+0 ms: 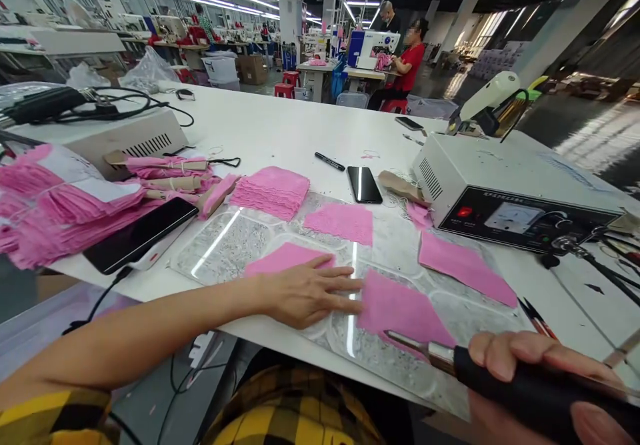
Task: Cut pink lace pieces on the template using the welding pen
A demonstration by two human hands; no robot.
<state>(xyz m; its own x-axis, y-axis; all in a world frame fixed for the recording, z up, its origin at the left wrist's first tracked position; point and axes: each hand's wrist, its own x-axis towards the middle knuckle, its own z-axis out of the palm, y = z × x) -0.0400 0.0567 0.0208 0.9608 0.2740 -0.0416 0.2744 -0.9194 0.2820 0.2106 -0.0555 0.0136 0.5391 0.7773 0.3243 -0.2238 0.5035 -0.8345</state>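
Observation:
My left hand (305, 291) lies flat with its fingers spread. Its palm is by one pink fabric piece (280, 258), and its fingertips reach the left edge of another pink piece (400, 305). In my right hand (540, 378) is a black-handled tool (520, 381) with a narrow metal tip, the fingers wrapped round its handle. That tip is at the lower edge of the second pink piece; whether it touches the cloth I cannot tell. Both pieces rest on a clear, patterned sheet (220, 238). More pink pieces lie further right (465, 268) and behind (343, 223).
A pink fabric stack (273, 191) stands at the sheet's back edge. Tied pink bundles (65, 205) and a large phone (143, 235) are at left. Behind lie a smaller phone (365, 185) and a marker (330, 161). A control box (520, 185) with cables stands right.

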